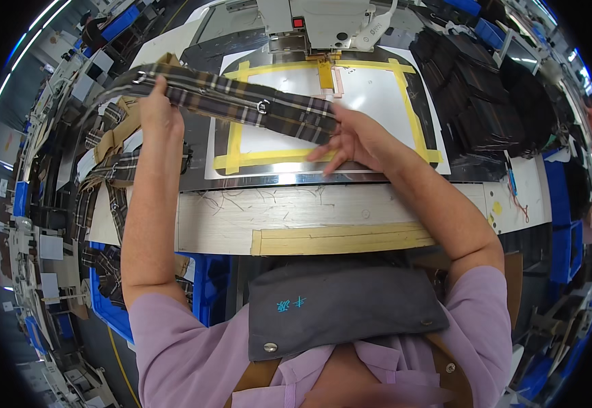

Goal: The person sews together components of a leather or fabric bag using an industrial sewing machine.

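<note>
A long strip of brown, black and white plaid fabric (pixel 231 102) with round metal pieces along it is stretched between my hands, above the white sheet. My left hand (pixel 160 115) is closed on the strip toward its left part, with the thumb on top. At the strip's right end, my right hand (pixel 364 139) pinches the corner between thumb and index finger, while its other fingers spread loosely over the sheet. Past my left hand, the rest of the strip trails off to the left, above more plaid pieces (pixel 116 166).
Ahead stands a white sewing machine (pixel 323 27), its yellow foot over a white sheet (pixel 279 143) framed with yellow tape. Stacked dark fabric panels (pixel 473 95) stand at right. A blue bin (pixel 109 313) with plaid fabric sits below left. Thread scraps lie along the table edge (pixel 221 221).
</note>
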`<state>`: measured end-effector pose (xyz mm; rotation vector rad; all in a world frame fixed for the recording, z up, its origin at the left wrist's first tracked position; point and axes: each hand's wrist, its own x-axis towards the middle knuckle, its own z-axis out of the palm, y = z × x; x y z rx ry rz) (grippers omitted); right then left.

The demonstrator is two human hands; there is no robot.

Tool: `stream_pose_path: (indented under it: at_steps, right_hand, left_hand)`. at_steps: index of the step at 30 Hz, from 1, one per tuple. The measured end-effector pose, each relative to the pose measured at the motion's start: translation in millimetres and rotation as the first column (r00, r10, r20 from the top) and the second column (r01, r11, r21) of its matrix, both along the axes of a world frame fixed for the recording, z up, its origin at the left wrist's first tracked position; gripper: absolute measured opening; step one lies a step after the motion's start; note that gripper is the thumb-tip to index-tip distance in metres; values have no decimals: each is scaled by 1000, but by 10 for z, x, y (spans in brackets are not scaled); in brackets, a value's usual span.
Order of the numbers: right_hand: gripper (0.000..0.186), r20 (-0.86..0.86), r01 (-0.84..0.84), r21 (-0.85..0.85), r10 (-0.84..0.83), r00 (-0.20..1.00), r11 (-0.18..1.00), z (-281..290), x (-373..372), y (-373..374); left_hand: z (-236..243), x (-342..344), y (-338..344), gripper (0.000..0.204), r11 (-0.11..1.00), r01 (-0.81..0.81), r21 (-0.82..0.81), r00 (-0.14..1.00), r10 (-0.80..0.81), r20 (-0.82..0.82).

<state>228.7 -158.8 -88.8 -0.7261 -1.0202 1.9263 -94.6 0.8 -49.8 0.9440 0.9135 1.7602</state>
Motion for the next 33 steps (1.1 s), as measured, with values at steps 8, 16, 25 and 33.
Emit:
stream_pose_path:
  at_steps: [8, 16, 25, 33]
  right_hand:
    - [20, 670, 131, 219, -247, 701, 967, 2, 273, 141]
    - [20, 631, 73, 217, -197, 751, 973, -35, 439, 88]
    - [22, 489, -373, 844, -839, 238, 386, -156, 790, 422]
    - [28, 553, -453, 782, -812, 188, 428, -191, 795, 663]
  left_hand:
    - [-365, 987, -793, 59, 819, 43, 572, 655, 409, -636]
    - [-507, 1380, -443, 34, 816, 567, -111, 120, -215, -969]
    - [-470, 1683, 23, 35, 912, 399, -96, -34, -90, -995]
    - [-619, 1786, 311, 39, 917, 398, 31, 45, 14, -999]
